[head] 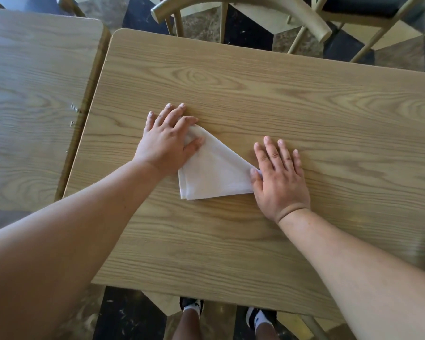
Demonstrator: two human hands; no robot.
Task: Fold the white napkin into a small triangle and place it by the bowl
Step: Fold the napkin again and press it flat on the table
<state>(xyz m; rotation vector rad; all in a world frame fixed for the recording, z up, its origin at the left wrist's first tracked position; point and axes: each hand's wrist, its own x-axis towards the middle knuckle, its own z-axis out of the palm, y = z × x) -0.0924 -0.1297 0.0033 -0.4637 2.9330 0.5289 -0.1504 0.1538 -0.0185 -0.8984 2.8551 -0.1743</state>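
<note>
The white napkin [212,169] lies flat on the wooden table [292,106], folded into a triangle with its point toward the far left. My left hand [166,141] rests flat on that upper corner, fingers spread, thumb pressing the cloth. At the napkin's right corner, my right hand [279,179] lies palm down, fingers spread, its thumb edge touching the cloth. Neither hand grips the napkin. No bowl is in view.
A second wooden table [35,94] stands close on the left with a narrow gap between. Metal-framed chairs [243,11] stand beyond the far edge. My feet in dark shoes [192,306] show below the near edge.
</note>
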